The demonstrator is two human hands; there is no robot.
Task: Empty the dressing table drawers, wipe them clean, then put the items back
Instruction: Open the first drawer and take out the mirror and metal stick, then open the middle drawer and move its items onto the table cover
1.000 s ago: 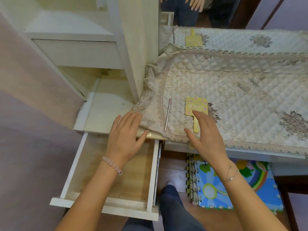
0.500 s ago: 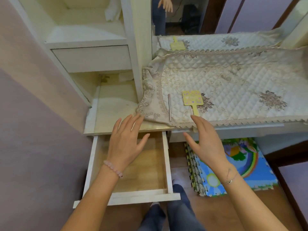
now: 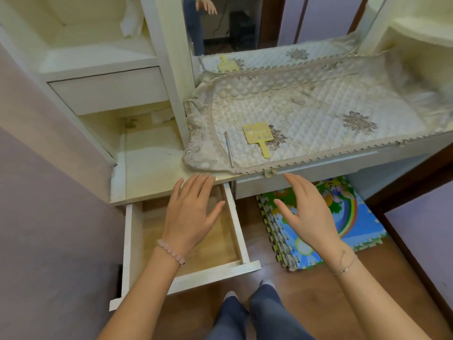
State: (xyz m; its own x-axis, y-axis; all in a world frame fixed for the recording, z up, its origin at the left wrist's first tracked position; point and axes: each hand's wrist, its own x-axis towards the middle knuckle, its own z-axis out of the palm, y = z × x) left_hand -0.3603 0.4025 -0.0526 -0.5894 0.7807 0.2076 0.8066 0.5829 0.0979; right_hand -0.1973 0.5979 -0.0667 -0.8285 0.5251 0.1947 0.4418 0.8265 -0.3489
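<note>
The lower drawer (image 3: 241,231) of the cream dressing table is pulled out, and its wooden bottom is bare. My left hand (image 3: 190,214) hovers flat over it with fingers spread, holding nothing. My right hand (image 3: 308,214) hangs open just in front of the table's front edge, also holding nothing. On the quilted cloth (image 3: 306,114) covering the tabletop lie a yellow paddle-shaped hand mirror (image 3: 258,136) and a thin metal rod (image 3: 229,149), both beyond my fingertips.
A shut upper drawer (image 3: 107,90) sits under an open shelf at the left. A mirror (image 3: 232,23) stands behind the tabletop. Colourful foam mats (image 3: 343,217) lie on the wooden floor under the table. My legs (image 3: 247,315) are below the drawer front. A lilac wall runs along the left.
Both hands have drawn back from the tabletop edge toward me, the left now over the open drawer. The view has pulled back, showing more of the table and floor.
</note>
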